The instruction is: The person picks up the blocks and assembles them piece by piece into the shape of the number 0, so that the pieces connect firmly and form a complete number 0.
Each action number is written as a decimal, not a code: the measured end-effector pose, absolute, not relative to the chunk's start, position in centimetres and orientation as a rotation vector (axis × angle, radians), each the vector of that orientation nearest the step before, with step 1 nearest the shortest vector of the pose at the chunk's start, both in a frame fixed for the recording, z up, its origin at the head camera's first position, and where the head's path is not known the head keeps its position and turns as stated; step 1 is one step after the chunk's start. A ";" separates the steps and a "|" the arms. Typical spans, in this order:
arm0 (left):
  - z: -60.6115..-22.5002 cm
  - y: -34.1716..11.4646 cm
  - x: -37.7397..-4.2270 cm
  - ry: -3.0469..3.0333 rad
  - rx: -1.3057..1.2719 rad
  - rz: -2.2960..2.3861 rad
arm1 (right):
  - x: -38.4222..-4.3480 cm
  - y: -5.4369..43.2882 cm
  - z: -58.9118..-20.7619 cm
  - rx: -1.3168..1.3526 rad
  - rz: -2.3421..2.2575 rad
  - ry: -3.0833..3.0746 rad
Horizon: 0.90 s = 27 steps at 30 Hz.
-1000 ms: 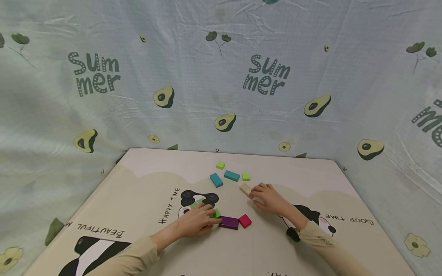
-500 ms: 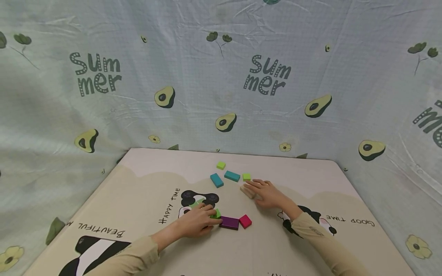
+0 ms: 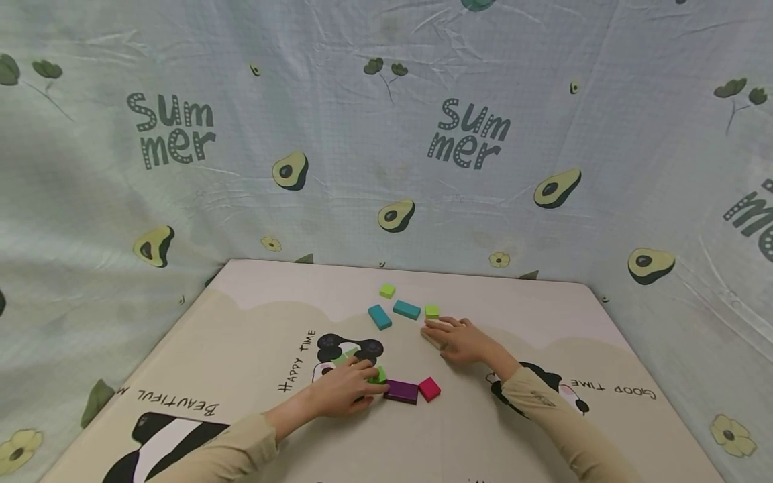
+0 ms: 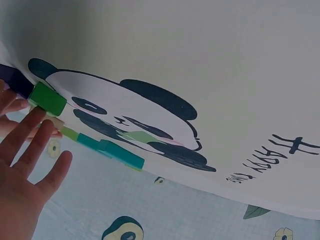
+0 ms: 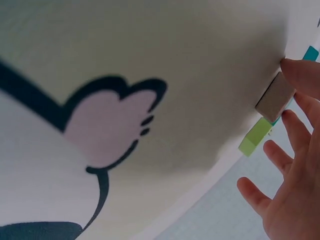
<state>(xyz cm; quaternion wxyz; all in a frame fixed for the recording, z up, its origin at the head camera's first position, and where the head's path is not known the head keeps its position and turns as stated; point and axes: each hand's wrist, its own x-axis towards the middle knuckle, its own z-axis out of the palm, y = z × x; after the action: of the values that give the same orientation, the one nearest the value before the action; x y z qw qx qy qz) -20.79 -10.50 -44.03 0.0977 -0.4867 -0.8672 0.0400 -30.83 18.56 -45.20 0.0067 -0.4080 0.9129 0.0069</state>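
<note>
My left hand (image 3: 343,389) rests at a bright green block (image 4: 48,99), fingers spread and fairly straight, fingertips right at its side. Against that block lies a purple block (image 3: 401,391), its left end close to my index finger. A red block (image 3: 429,389) adjoins the purple one's right end. Farther back, my right hand (image 3: 468,343) pinches a plain wooden block (image 5: 275,97) with the thumb on its near side and the index finger opposite; the other fingers are spread. In the head view the fingers hide part of the wooden block.
Beyond my right hand lie two teal blocks (image 3: 380,316) and a lime block (image 3: 431,312). Another lime block (image 3: 387,290) sits farthest back. The table cover (image 3: 253,335) carries printed pandas and lettering. A printed curtain (image 3: 338,134) hangs behind the table.
My right hand has moved from the near end of the wooden block over it, fingers spread, then settled around it. The left hand and its blocks have stayed still.
</note>
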 end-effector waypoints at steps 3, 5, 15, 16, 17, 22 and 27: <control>-44.1 -10.5 -20.8 -2.571 -1.443 0.124 | -30.8 18.6 -45.2 -1.277 0.026 2.851; -44.1 -10.4 -20.8 -2.574 -1.442 0.126 | -30.9 18.5 -45.2 -1.267 0.025 2.852; -44.1 -10.4 -20.9 -2.553 -1.455 0.128 | -30.8 18.4 -45.0 -1.204 -0.013 2.868; -44.0 -10.4 -21.0 -2.552 -1.455 0.123 | -30.8 18.4 -45.1 -1.204 -0.022 2.871; -44.0 -10.4 -21.0 -2.551 -1.455 0.121 | -30.8 18.4 -45.1 -1.210 -0.026 2.879; -44.1 -10.5 -21.0 -2.551 -1.451 0.133 | -30.3 18.5 -45.3 -1.246 -0.090 2.909; -44.2 -10.5 -21.0 -2.561 -1.455 0.133 | -29.6 18.7 -45.4 -1.313 -0.164 2.934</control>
<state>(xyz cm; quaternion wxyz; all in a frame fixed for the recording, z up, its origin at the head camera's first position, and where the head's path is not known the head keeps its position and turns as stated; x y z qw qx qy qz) -20.98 -10.50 -44.19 0.0966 -0.4912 -0.8645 0.0448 -29.63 18.68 -45.36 -0.0384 -0.4076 0.9110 -0.0509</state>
